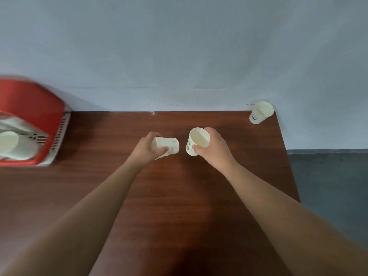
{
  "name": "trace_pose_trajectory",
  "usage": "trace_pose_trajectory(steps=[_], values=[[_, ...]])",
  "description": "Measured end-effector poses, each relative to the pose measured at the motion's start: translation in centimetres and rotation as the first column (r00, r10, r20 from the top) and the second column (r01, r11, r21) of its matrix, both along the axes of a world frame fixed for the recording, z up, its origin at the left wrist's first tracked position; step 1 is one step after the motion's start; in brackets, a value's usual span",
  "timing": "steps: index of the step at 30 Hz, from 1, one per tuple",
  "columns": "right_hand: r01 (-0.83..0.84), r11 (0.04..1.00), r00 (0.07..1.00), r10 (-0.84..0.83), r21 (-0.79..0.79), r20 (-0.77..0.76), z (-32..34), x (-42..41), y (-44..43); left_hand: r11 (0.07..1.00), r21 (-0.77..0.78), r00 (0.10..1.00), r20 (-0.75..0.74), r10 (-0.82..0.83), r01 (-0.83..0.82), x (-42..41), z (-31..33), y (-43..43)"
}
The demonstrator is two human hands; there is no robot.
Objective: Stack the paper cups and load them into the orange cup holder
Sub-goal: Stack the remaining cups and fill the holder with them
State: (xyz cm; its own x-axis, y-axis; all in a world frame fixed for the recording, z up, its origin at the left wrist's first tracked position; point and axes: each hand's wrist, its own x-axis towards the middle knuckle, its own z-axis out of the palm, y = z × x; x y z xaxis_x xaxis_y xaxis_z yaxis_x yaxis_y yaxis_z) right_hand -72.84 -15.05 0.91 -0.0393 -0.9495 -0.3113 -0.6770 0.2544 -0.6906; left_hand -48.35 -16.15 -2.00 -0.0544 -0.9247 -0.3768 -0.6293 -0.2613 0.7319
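I see a dark red-brown surface [179, 196] with a smooth wood grain, its far edge set against a plain pale blue-grey wall [179, 46]. Dark grey floor [328, 176] shows past its right edge.

Near the far edge, my left hand [146, 149] curls round a white paper cup [169, 145] turned sideways, base pointing right. Just beside it, apart, my right hand [214, 148] grips a green-printed cup [199, 138], tilted, its cream inside facing me.

A third cup [260, 112] stands at the far right corner, against the wall.

At the left edge sits the glossy orange cup holder [29, 100], blurred, with a white slotted side and a pale cup [9, 144] lying inside.
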Motion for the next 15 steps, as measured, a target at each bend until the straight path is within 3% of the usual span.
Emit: trace_pose_trajectory(steps=[8,15], values=[[-0.170,0.984,0.982,0.174,-0.056,0.076,3.8,17.6,1.1,0.928,-0.010,0.922,-0.115,0.370,-0.373,20.2,6.7,7.0],[-0.289,0.952,0.945,0.301,-0.104,0.127,6.3,31.5,2.0,0.838,-0.235,0.860,0.022,0.510,-0.492,34.4,11.1,9.6]])
